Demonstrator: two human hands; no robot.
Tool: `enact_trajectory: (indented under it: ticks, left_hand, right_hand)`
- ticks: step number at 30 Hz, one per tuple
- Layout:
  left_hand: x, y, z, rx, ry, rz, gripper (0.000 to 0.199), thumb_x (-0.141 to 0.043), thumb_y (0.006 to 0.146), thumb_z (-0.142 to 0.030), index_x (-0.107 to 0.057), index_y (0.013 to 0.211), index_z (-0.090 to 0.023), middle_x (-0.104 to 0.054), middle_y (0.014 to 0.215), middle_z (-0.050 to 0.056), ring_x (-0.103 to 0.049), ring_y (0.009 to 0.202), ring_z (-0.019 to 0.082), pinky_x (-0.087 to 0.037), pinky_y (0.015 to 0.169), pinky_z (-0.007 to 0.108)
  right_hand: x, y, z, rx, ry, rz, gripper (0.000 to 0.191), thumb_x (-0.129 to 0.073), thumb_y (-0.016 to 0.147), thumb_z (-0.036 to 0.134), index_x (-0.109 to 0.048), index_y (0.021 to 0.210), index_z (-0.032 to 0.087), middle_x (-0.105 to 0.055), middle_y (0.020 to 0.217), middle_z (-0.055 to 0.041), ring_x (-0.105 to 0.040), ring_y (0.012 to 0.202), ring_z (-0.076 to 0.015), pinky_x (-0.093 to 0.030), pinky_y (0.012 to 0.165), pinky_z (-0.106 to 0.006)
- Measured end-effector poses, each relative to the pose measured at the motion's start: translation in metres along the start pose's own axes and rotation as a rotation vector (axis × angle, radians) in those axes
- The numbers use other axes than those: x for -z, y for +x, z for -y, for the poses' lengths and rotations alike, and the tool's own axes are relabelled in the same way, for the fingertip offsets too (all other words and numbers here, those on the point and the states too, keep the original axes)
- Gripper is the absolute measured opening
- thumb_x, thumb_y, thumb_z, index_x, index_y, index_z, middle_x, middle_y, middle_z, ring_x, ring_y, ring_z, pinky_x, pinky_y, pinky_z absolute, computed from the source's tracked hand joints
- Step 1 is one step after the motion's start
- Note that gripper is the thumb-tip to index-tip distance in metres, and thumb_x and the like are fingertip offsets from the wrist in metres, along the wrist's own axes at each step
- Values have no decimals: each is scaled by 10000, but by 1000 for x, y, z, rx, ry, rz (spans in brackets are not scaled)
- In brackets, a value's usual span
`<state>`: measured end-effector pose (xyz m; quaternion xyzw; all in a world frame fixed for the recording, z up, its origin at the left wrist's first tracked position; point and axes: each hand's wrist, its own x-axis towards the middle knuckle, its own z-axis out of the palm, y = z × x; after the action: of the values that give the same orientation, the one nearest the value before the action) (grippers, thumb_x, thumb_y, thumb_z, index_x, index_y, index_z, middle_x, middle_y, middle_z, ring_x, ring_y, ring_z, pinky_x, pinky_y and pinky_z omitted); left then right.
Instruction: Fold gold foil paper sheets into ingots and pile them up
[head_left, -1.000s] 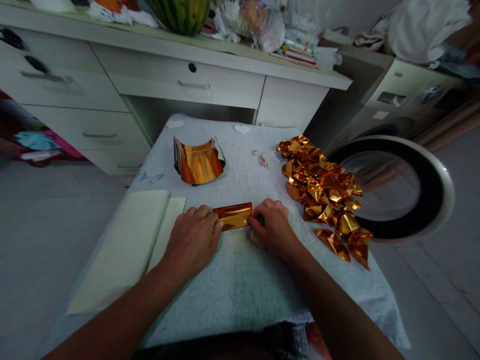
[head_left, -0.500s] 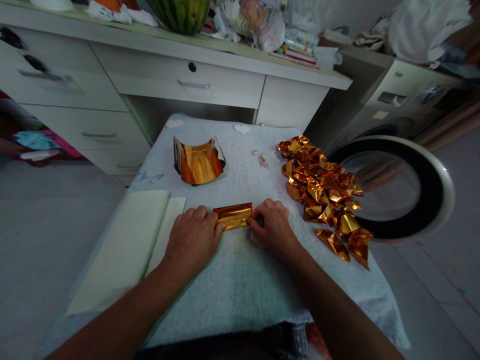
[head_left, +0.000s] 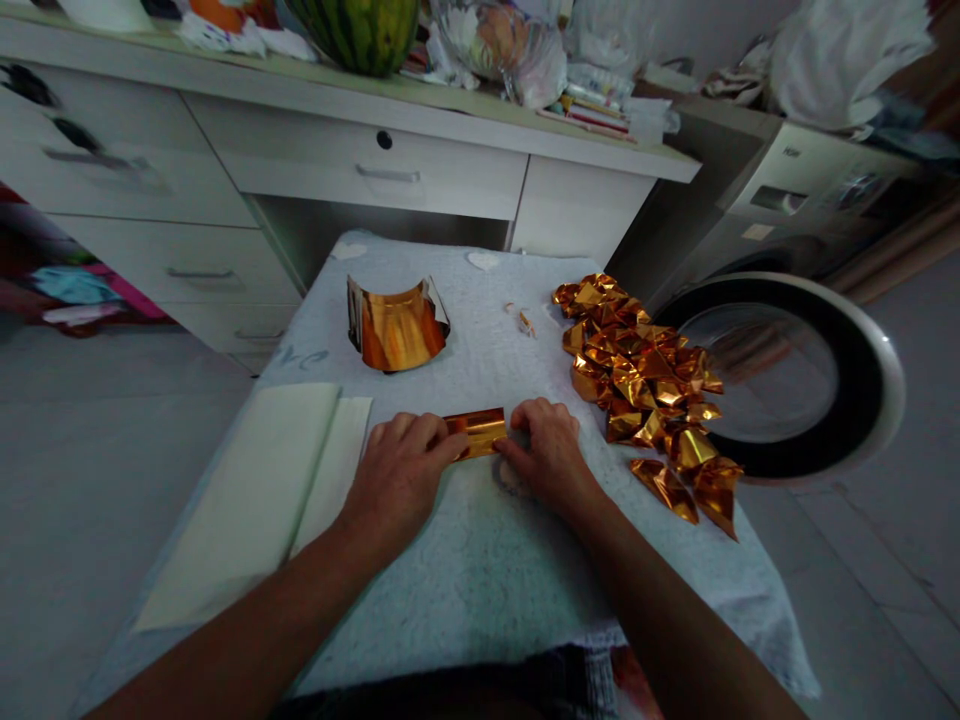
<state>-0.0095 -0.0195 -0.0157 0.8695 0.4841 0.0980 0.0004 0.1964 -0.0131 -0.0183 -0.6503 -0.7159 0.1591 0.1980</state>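
A small strip of shiny gold foil (head_left: 482, 432) lies flat on the cloth-covered table between my hands. My left hand (head_left: 409, 462) grips its left part, with the thumb lying over the foil. At the lower right corner, the thumb of my right hand (head_left: 549, 450) touches the foil, its other fingers curled and raised a little off it. Farther back stands a curved stack of gold foil sheets (head_left: 401, 325). On the right side of the table is a pile of folded gold foil pieces (head_left: 645, 365).
Folded pale paper (head_left: 247, 490) lies at the table's left. Small scraps (head_left: 525, 322) sit near the middle. Beyond are a white drawer cabinet (head_left: 382, 165) with a watermelon (head_left: 360, 30) on top, and a washing machine with its round door (head_left: 862, 390) open at the right.
My left hand has slid right over the foil, covering more of its left end. The fingers of my right hand have spread from the thumb and lifted off the foil's right edge.
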Motion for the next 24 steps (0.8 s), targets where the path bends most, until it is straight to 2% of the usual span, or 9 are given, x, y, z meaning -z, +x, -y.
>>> enact_trajectory:
  ticks: [2, 4, 6, 11, 16, 21, 24]
  left_hand:
    - [-1, -2, 1, -129, 10, 11, 249, -526, 923, -157, -639, 1107, -282, -644, 1009, 40, -513, 932, 249, -387, 780, 395]
    - [-1, -3, 0, -212, 42, 15, 249, -502, 928, -130, -640, 1106, -237, -654, 993, 51, -528, 921, 248, -400, 791, 402]
    - [0, -4, -2, -254, 77, 9, 240, -482, 927, -106, -644, 1084, -187, -656, 969, 67, -545, 889, 244, -417, 781, 399]
    - [3, -6, -10, -292, 125, -9, 250, -452, 905, -51, -648, 1033, -140, -647, 915, 71, -577, 831, 232, -465, 758, 388]
    - [2, -10, -14, -278, 129, 39, 297, -400, 884, -19, -649, 980, -147, -655, 936, 83, -599, 848, 225, -514, 767, 380]
    - [-2, -23, -16, -206, 94, 22, 402, -371, 840, 21, -622, 1116, -128, -663, 1095, 126, -611, 989, 242, -546, 820, 386]
    - [1, -31, -13, -145, 75, 35, 411, -350, 840, 21, -631, 1108, -113, -669, 1066, 148, -620, 959, 262, -562, 777, 413]
  right_hand:
    - [1, 0, 2, 19, 21, -7, 119, -669, 820, 251, -567, 860, 205, -594, 894, -18, -469, 881, -216, -289, 769, -328]
    - [1, -1, 4, 63, 37, -7, 76, -649, 833, 217, -576, 850, 207, -606, 904, -17, -472, 899, -213, -295, 784, -328]
    - [1, -1, 5, 140, 38, 21, 48, -600, 858, 167, -589, 834, 207, -619, 899, -17, -478, 898, -204, -303, 791, -325]
    - [-3, -2, 9, 309, -3, 132, 214, -467, 887, 74, -635, 875, 206, -642, 899, -22, -503, 881, -181, -327, 797, -316]
    - [0, -2, 24, 247, -147, 129, 172, -480, 889, 122, -633, 862, 196, -647, 927, -41, -504, 863, -194, -335, 772, -330]
    - [-3, -2, 41, 142, -295, 126, 150, -483, 938, 263, -616, 915, 199, -643, 983, -79, -511, 908, -247, -349, 749, -369]
    - [-6, -3, 46, 96, -306, 115, 146, -534, 914, 323, -604, 965, 206, -634, 1022, -90, -511, 961, -270, -371, 765, -383]
